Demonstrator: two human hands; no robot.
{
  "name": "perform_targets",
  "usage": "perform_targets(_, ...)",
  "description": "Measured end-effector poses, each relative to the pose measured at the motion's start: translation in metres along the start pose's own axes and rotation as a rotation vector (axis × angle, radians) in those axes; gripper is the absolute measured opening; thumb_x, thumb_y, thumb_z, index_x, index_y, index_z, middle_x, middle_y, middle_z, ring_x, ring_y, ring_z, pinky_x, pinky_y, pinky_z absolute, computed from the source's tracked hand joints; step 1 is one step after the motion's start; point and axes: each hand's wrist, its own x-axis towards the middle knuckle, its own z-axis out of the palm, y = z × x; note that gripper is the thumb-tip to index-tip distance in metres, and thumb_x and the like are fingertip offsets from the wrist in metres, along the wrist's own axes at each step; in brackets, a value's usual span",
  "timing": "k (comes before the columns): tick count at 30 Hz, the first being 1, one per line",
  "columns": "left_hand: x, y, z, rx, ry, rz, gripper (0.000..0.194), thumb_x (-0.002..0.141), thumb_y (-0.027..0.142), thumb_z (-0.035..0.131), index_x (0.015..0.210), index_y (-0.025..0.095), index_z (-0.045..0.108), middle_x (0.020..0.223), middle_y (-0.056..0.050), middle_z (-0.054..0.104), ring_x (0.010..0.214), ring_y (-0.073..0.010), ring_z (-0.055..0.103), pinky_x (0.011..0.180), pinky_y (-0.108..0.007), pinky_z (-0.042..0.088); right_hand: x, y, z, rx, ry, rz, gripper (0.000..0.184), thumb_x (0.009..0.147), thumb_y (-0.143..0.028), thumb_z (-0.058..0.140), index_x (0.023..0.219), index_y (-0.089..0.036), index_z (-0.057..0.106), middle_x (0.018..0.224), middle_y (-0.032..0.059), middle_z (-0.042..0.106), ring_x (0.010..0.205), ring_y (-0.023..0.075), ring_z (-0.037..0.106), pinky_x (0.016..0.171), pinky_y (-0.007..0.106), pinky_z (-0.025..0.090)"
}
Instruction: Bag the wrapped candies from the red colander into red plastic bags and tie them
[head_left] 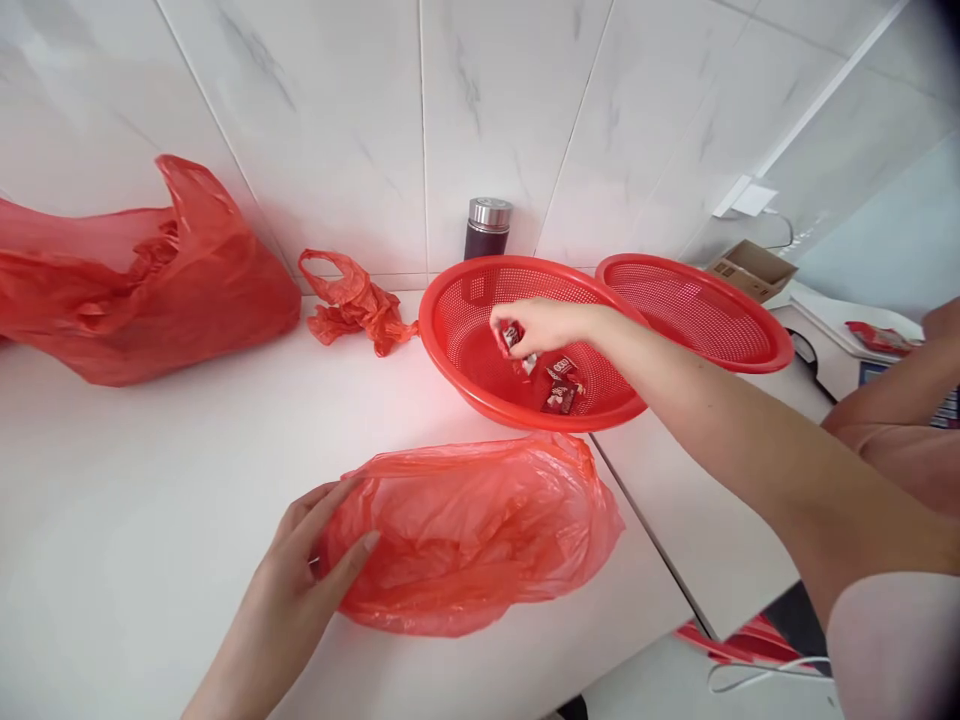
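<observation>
A red plastic bag (465,540) lies with its mouth spread wide on the white table. My left hand (307,560) grips its left rim, the thumb inside the mouth and the fingers along the outer side. Over at the red plastic basket (450,375), my right hand (536,325) reaches in, fingers closed on small wrapped snack packets (512,336); how many is hard to make out. Several more snack packets (561,390), dark red and brown, rest on the basket's floor below that hand.
A second red basket (772,345) stands to the right, near a cardboard box (752,270). Behind is a dark thermos (487,230) by the tiled wall. A crumpled red bag (356,305) and a large full red bag (187,300) are at left. Another person's arm (892,380) shows at right.
</observation>
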Motion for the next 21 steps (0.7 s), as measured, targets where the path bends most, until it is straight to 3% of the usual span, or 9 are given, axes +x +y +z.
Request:
perform_targets(3, 0.003, -0.007, 0.001, -0.010, -0.024, 0.025, 0.051, 0.084, 0.055, 0.054, 0.134, 0.040, 0.051, 0.140, -0.002, 0.047, 0.121, -0.0281, 0.054, 0.086, -0.036, 0.057, -0.027, -0.012, -0.025, 0.214, 0.165, -0.072, 0.028, 0.074, -0.016, 0.067, 0.098, -0.024, 0.054, 0.093, -0.0012, 0.066, 0.082, 0.0155, 0.063, 0.069, 0.024, 0.047)
perform_targets(7, 0.004, -0.005, 0.004, -0.071, -0.059, 0.040, 0.052, 0.086, 0.050, 0.056, 0.136, 0.039, 0.049, 0.144, -0.002, 0.044, 0.123, -0.0268, 0.053, 0.086, -0.032, 0.057, -0.076, -0.070, -0.034, 0.442, 0.264, -0.272, 0.031, 0.077, -0.014, 0.067, 0.102, -0.025, 0.053, 0.094, -0.0025, 0.063, 0.086, 0.0153, 0.063, 0.073, 0.025, 0.053)
perform_targets(9, 0.003, -0.001, 0.006, -0.103, -0.086, 0.053, 0.052, 0.087, 0.047, 0.057, 0.137, 0.038, 0.048, 0.146, -0.002, 0.042, 0.123, -0.0262, 0.053, 0.083, -0.029, 0.057, -0.094, -0.103, -0.020, 0.488, 0.145, -0.382, 0.030, 0.078, -0.009, 0.062, 0.101, -0.026, 0.053, 0.093, -0.0037, 0.062, 0.083, 0.0143, 0.064, 0.071, 0.025, 0.055)
perform_targets(11, 0.001, 0.001, 0.007, -0.134, -0.118, 0.070, 0.051, 0.088, 0.044, 0.057, 0.137, 0.037, 0.047, 0.147, -0.002, 0.041, 0.121, -0.0256, 0.055, 0.081, -0.028, 0.058, -0.103, -0.127, 0.009, 0.349, 0.043, -0.419, 0.027, 0.078, -0.007, 0.061, 0.096, -0.027, 0.055, 0.096, -0.0029, 0.060, 0.078, 0.0140, 0.064, 0.067, 0.025, 0.055)
perform_targets(13, -0.001, 0.002, 0.008, -0.144, -0.140, 0.090, 0.051, 0.089, 0.040, 0.056, 0.139, 0.038, 0.045, 0.148, -0.002, 0.040, 0.119, -0.0249, 0.056, 0.082, -0.028, 0.058, -0.103, -0.141, 0.044, 0.144, 0.082, -0.406, 0.022, 0.081, -0.009, 0.059, 0.090, -0.029, 0.058, 0.090, -0.0010, 0.058, 0.073, 0.0156, 0.062, 0.058, 0.026, 0.053)
perform_targets(15, -0.002, 0.000, 0.008, -0.130, -0.153, 0.123, 0.054, 0.089, 0.036, 0.055, 0.141, 0.038, 0.042, 0.150, -0.002, 0.038, 0.121, -0.0252, 0.055, 0.086, -0.030, 0.056, -0.097, -0.144, 0.074, 0.034, 0.146, -0.363, 0.021, 0.081, -0.009, 0.060, 0.085, -0.031, 0.059, 0.082, 0.0004, 0.056, 0.073, 0.0183, 0.062, 0.056, 0.028, 0.053)
perform_targets(17, -0.004, -0.003, 0.008, -0.111, -0.157, 0.163, 0.056, 0.090, 0.034, 0.054, 0.144, 0.038, 0.039, 0.152, -0.003, 0.035, 0.125, -0.0266, 0.052, 0.093, -0.034, 0.054, -0.090, -0.141, 0.091, 0.038, 0.162, -0.321, 0.022, 0.079, -0.010, 0.063, 0.083, -0.031, 0.061, 0.079, 0.0008, 0.056, 0.077, 0.0210, 0.064, 0.060, 0.031, 0.056)
perform_targets(21, -0.006, -0.006, 0.007, -0.084, -0.139, 0.229, 0.058, 0.089, 0.033, 0.055, 0.144, 0.039, 0.037, 0.153, -0.002, 0.034, 0.133, -0.0289, 0.044, 0.104, -0.040, 0.046, -0.082, -0.133, 0.093, 0.153, 0.097, -0.279, 0.012, 0.084, -0.024, 0.062, 0.092, -0.033, 0.063, 0.089, 0.0005, 0.062, 0.089, 0.0252, 0.065, 0.073, 0.039, 0.057)
